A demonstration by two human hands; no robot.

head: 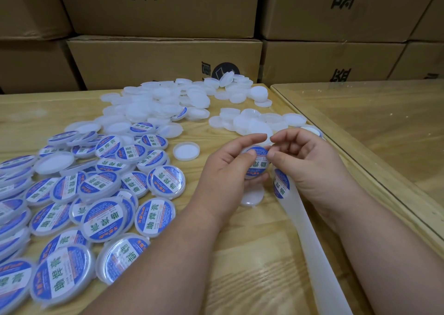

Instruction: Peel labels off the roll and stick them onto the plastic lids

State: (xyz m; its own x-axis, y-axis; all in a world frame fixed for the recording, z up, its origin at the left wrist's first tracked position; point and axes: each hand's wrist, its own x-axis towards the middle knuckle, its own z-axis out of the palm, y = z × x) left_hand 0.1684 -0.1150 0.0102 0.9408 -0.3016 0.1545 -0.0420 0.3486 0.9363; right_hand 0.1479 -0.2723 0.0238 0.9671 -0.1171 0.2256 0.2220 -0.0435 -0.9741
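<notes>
Nearest, a translucent white backing strip (310, 230) runs along the pale wooden worktop (252, 254) up under the right hand (305, 160), with one blue-and-white round label (280, 186) on it just below that hand. To the left lies a spread of labelled translucent plastic lids (79, 206), overlapping one another. The left hand (230, 168) grips a small round plastic lid (257, 162), fingers curled behind it and thumb on its face; the right hand pinches the blue label on that lid at its right edge with thumb and forefinger. A bare lid (252, 195) lies just under the hands, and a single white lid (186, 151) rests open side up beside the left hand. Farther back sits a heap of unlabelled white lids (163, 103), then stacked brown cardboard boxes (163, 62).
</notes>
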